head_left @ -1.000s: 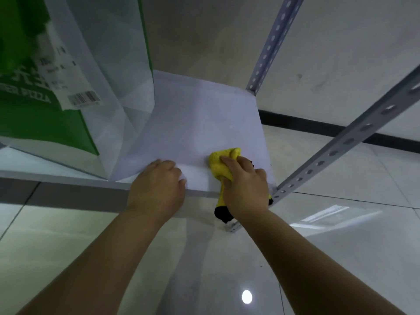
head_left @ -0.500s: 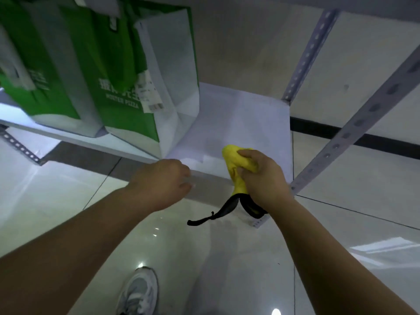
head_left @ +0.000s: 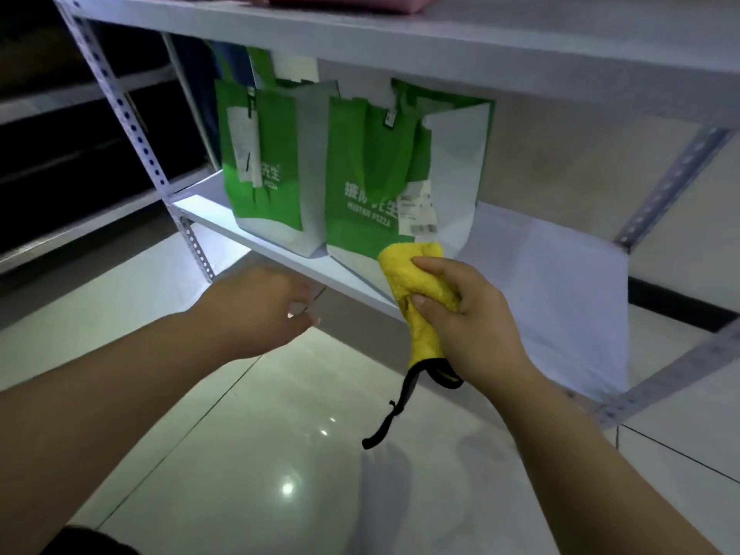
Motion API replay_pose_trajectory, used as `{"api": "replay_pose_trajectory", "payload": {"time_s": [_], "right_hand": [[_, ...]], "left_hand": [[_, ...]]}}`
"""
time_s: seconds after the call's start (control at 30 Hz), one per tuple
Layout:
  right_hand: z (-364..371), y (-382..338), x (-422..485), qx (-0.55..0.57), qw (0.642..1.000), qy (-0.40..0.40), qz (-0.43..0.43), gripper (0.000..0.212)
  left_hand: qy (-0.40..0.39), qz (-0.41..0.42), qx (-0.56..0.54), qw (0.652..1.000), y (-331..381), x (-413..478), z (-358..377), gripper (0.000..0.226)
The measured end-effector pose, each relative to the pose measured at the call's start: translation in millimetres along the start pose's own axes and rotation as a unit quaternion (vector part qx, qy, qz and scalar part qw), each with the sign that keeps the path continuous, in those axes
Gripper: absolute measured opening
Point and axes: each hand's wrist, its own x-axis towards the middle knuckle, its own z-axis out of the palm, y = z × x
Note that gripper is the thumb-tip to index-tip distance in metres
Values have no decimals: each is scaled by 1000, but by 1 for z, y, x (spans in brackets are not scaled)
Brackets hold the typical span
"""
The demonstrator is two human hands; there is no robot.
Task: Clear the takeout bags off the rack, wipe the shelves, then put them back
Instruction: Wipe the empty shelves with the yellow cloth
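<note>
Right hand [head_left: 468,314] clenched around a bunched yellow microfibre cloth with black edging [head_left: 420,290], held up off the white metal shelf [head_left: 552,282], thumb and fingers wrapped round the middle so the wad sticks out on top; black hanging loop [head_left: 390,414] dangles free below the fist. Cloth is not touching the shelf surface now, it sits just in front of the shelf's front edge, likely bunched like this to give a firm pad for wiping. Left hand [head_left: 260,310] empty, fingers loosely curled, hovering just below and in front of the shelf edge, not gripping anything I can see; can't tell if fingertips touch the lip. Two green-and-white non-woven takeout bags stand upright on the left part of the same shelf, side by side and touching: the left green bag [head_left: 268,186] and the right green bag with a white receipt sticker [head_left: 368,194]. The right stretch of shelf is bare, which probably is why bags are crowded left: free space to wipe. Slotted grey corner posts [head_left: 120,110] frame the rack, an upper white shelf [head_left: 400,38] sits above the bags with something pink on it, mostly cut off. Glossy tile floor [head_left: 280,454] below. Judgement: mid-wipe stage, bags not all cleared; next likely shifting bags or wiping under them.
</note>
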Motion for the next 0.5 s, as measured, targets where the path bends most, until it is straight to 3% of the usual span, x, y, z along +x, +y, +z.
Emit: {"api": "replay_pose_trajectory", "payload": {"time_s": [0.2, 0.5], "right_hand": [[82, -20, 30, -37, 999, 3, -21, 40], [248, -63, 98, -78, 994, 63, -35, 39]], "left_hand": [[-9, -36, -36, 999, -96, 2, 28, 23], [5, -19, -56, 998, -273, 39, 44, 26]]}}
